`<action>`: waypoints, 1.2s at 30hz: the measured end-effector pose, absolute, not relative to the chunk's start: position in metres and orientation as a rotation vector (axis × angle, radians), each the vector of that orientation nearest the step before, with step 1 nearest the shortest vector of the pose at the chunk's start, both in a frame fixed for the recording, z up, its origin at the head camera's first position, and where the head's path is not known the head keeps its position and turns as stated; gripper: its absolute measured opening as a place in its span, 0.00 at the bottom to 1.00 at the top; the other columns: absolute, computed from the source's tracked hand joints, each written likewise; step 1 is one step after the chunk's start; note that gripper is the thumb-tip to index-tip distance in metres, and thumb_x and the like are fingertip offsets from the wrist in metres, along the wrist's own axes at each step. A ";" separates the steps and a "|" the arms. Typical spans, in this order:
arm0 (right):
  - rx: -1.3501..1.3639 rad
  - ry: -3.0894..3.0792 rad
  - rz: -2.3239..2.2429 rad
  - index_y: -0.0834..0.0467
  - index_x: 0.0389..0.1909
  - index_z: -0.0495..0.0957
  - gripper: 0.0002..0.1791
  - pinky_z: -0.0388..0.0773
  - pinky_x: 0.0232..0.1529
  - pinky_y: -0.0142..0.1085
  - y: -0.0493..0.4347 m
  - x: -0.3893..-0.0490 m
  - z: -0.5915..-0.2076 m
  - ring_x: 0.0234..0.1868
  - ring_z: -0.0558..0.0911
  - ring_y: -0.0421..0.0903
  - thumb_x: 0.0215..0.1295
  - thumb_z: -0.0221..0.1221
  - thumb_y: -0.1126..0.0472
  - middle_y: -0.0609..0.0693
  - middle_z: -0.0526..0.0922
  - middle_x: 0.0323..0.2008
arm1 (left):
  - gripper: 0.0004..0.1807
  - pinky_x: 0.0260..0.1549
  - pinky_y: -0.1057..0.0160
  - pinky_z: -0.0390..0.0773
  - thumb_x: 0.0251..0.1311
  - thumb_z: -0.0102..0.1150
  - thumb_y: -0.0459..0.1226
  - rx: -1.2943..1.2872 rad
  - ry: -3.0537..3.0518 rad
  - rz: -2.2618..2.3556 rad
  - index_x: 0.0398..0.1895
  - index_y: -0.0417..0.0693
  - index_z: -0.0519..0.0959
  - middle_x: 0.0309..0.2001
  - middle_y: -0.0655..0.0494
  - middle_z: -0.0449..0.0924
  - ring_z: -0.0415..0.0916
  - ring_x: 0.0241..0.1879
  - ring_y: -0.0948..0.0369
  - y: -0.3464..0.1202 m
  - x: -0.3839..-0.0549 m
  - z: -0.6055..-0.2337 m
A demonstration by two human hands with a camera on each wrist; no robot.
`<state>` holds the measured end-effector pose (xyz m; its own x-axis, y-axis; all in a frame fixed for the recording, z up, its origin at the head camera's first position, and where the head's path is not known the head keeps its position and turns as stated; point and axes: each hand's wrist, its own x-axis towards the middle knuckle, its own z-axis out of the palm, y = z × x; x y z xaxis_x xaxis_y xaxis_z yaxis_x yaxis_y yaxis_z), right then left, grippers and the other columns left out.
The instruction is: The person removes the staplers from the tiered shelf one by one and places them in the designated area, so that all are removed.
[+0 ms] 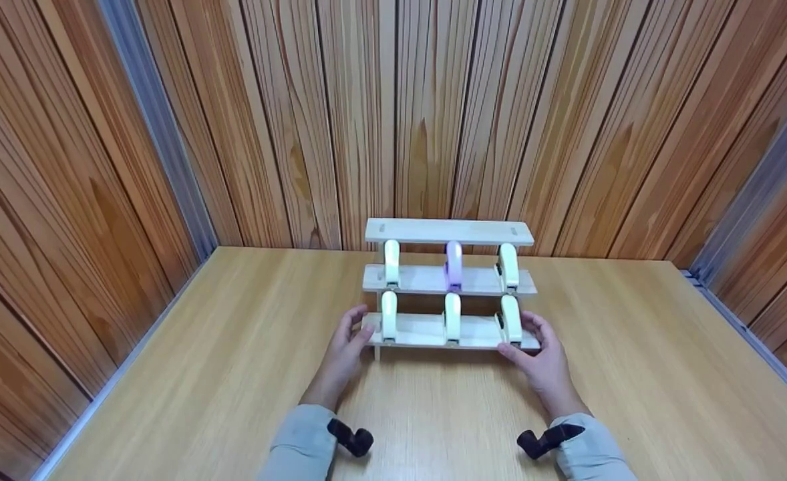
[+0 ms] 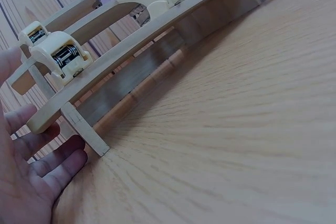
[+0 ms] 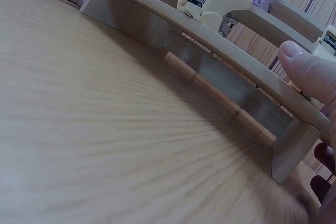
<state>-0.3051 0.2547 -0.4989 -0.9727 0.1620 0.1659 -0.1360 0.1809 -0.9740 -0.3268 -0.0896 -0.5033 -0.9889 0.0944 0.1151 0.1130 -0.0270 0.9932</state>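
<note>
A small three-tier wooden display rack (image 1: 450, 230) stands on the table. On its middle tier sit a purple stapler (image 1: 454, 266) and a cream stapler on either side. The bottom tier bears a row of three cream staplers, one of them the middle stapler (image 1: 452, 318). My left hand (image 1: 345, 353) grips the left end of the bottom tier, fingers by the side leg (image 2: 86, 132). At the right end my right hand (image 1: 546, 364) holds the same tier, its thumb (image 3: 304, 66) at the front beside the right stapler (image 1: 511, 319).
The light wood table (image 1: 433, 414) runs back to a wood-plank wall (image 1: 427, 120). Plank walls also rise at the left (image 1: 39, 200) and right, with grey metal posts in the corners. The rack's top tier bears no staplers.
</note>
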 end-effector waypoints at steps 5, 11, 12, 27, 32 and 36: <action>-0.049 -2.233 1.906 0.57 0.75 0.60 0.48 0.44 0.76 0.46 0.256 -0.304 -0.496 0.71 0.63 0.49 0.56 0.74 0.63 0.59 0.70 0.68 | 0.30 0.74 0.43 0.53 0.76 0.48 0.40 -0.234 -2.180 -2.219 0.76 0.39 0.57 0.77 0.40 0.53 0.47 0.77 0.44 -0.089 -0.326 -0.503; -0.069 -2.249 1.921 0.54 0.78 0.57 0.51 0.42 0.77 0.49 0.257 -0.304 -0.497 0.72 0.62 0.51 0.55 0.74 0.60 0.58 0.69 0.69 | 0.30 0.73 0.42 0.54 0.76 0.48 0.41 -0.230 -2.190 -2.206 0.76 0.40 0.57 0.77 0.40 0.53 0.48 0.77 0.44 -0.090 -0.327 -0.504; -0.069 -2.247 1.925 0.54 0.78 0.57 0.51 0.42 0.77 0.48 0.257 -0.305 -0.497 0.72 0.62 0.51 0.55 0.74 0.61 0.58 0.69 0.69 | 0.30 0.73 0.42 0.54 0.76 0.48 0.41 -0.227 -2.195 -2.202 0.76 0.40 0.57 0.77 0.40 0.53 0.48 0.77 0.44 -0.090 -0.327 -0.504; -0.087 -2.227 1.994 0.57 0.77 0.60 0.47 0.59 0.68 0.34 0.254 -0.303 -0.494 0.71 0.63 0.48 0.57 0.72 0.67 0.57 0.66 0.72 | 0.32 0.73 0.43 0.55 0.75 0.49 0.42 -0.174 -2.198 -2.240 0.76 0.41 0.56 0.77 0.41 0.53 0.50 0.76 0.44 -0.088 -0.326 -0.500; -0.103 -2.247 1.999 0.58 0.76 0.61 0.46 0.64 0.58 0.22 0.255 -0.302 -0.494 0.73 0.61 0.48 0.58 0.71 0.66 0.55 0.64 0.74 | 0.32 0.72 0.43 0.56 0.76 0.49 0.42 -0.184 -2.195 -2.236 0.76 0.40 0.56 0.77 0.40 0.53 0.51 0.75 0.44 -0.088 -0.325 -0.498; -0.102 -2.249 2.005 0.58 0.76 0.61 0.45 0.62 0.60 0.23 0.255 -0.302 -0.494 0.74 0.59 0.47 0.58 0.71 0.66 0.54 0.63 0.75 | 0.31 0.73 0.43 0.55 0.76 0.48 0.42 -0.181 -2.206 -2.230 0.76 0.40 0.56 0.77 0.40 0.53 0.52 0.75 0.44 -0.089 -0.324 -0.498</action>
<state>-0.3019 0.2552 -0.4940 -0.9897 0.1343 0.0495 -0.0338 0.1166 -0.9926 -0.3245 -0.0886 -0.4985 -0.9933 0.0814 0.0817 0.0808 -0.0142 0.9966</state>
